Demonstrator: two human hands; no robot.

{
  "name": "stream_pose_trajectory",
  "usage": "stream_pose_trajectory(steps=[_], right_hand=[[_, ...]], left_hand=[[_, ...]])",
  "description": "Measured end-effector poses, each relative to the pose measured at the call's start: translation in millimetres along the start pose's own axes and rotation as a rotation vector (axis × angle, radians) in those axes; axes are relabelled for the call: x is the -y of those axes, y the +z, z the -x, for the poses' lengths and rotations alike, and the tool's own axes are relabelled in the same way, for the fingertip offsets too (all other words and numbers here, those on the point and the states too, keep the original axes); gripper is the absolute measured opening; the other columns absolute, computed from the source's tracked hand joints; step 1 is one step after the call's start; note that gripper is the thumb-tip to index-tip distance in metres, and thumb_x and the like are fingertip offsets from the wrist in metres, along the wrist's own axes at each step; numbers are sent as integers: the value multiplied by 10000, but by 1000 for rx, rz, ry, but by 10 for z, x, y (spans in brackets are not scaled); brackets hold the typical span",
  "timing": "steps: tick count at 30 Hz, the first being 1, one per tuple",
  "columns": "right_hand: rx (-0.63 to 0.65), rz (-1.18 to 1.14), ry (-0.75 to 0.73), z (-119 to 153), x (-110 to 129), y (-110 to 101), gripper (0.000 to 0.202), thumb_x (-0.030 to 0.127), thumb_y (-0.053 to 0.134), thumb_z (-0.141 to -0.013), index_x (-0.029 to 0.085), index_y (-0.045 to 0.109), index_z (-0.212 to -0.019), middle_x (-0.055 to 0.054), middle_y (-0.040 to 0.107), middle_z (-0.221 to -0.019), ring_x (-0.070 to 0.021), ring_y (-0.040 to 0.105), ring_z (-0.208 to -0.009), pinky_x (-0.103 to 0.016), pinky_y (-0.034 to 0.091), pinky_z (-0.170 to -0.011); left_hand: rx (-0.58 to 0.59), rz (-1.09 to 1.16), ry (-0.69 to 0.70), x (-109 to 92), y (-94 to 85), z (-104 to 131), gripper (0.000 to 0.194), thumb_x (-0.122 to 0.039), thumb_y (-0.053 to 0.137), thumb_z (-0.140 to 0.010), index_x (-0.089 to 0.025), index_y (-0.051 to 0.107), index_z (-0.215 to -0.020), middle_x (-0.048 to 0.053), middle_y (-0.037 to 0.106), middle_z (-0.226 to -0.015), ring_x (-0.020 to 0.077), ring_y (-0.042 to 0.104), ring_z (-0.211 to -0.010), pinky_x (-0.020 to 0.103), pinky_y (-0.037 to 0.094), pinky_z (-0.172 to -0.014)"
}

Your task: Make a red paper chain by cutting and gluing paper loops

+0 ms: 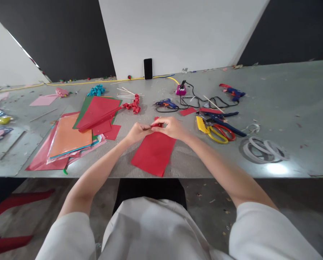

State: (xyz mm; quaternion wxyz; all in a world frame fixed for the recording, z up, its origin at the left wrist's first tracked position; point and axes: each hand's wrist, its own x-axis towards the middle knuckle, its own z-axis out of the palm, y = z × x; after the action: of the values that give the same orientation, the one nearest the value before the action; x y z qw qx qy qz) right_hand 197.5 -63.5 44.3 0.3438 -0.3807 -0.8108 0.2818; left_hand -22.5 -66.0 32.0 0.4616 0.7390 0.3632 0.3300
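Both hands meet over a red paper sheet that lies near the table's front edge. Between their fingertips is a small piece of red paper, mostly covered by the fingers. My left hand pinches it from the left side. From the right, my right hand closes thumb and fingers on the same piece. A blue glue gun rests just beyond the hands. Curled red paper pieces with thin sticks lie to the upper left of my left hand.
Stacked coloured sheets lie at left. Yellow-handled scissors, dark blue pliers and white tape rolls are at right. Behind, a phone leans on the wall, near a pink power socket with black cords. Another glue gun lies farther right.
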Motion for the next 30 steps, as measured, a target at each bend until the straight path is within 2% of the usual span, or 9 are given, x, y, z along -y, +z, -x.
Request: stream_pose_trajectory(steps=[5,10,13,17,20,22,25,28,30], right_hand=[[-39,5,45,-5,17,33,478,645,666,-921,202,813,-815,-67,795,-821,-219,706,-785,-328,461,-733],[-146,-6,125,-20,-42,11,445,613,690,-893,202,810,-770,-50,781,-771,-224,688,-749,-326,439,-676],[-280,-60,205,-38,-143,-101,384,560,730,-859,199,804,-752,-42,774,-770,-222,672,-740,-336,449,-681],[-468,-199,300,-72,-365,-335,286,482,812,-766,196,809,-775,-58,777,-796,-233,674,-775,-356,492,-712],[-553,-283,329,-91,-570,-480,268,457,833,-725,200,805,-796,-61,777,-801,-233,682,-772,-371,519,-723],[-536,-286,333,-96,-693,-538,284,467,829,-726,201,803,-824,-63,786,-830,-243,699,-803,-386,543,-757],[-447,-167,315,-93,-795,-559,325,466,779,-774,184,802,-936,-95,805,-926,-271,720,-897,-414,566,-827],[-453,136,157,-75,-738,-491,502,425,737,-831,184,731,-1272,-146,771,-1244,-321,669,-1180,-469,537,-980],[-406,322,7,-55,-610,-386,569,429,707,-891,204,651,-1410,-146,692,-1420,-331,571,-1341,-505,448,-1105]], left_hand=[[3,-5,-69,47,33,-11,494,-608,698,-863,-125,737,-769,-6,559,-648,95,470,-603,210,320,-548],[33,56,-167,50,8,-20,480,-603,688,-886,-136,791,-930,50,728,-794,145,621,-669,223,447,-589],[31,2,-201,51,-100,-21,477,-595,666,-916,-130,769,-882,48,699,-736,144,602,-620,217,418,-532],[12,-158,-152,131,-292,-81,482,-557,677,-915,-133,684,-687,-4,550,-590,99,485,-546,202,310,-478],[-6,-118,-120,222,-384,-152,419,-514,689,-905,-130,720,-743,8,613,-647,125,578,-627,200,442,-554],[-15,-48,-134,272,-419,-184,383,-490,681,-906,-126,746,-805,35,687,-722,153,656,-693,232,539,-641],[-5,-80,-139,315,-465,-188,336,-436,657,-913,-133,746,-801,49,725,-739,162,701,-671,244,568,-657],[34,-206,-107,323,-491,-157,333,-411,623,-928,-142,740,-770,47,722,-697,158,709,-601,217,519,-589],[58,-274,-89,314,-476,-135,339,-406,613,-930,-147,738,-750,42,704,-649,157,703,-571,209,482,-555]])
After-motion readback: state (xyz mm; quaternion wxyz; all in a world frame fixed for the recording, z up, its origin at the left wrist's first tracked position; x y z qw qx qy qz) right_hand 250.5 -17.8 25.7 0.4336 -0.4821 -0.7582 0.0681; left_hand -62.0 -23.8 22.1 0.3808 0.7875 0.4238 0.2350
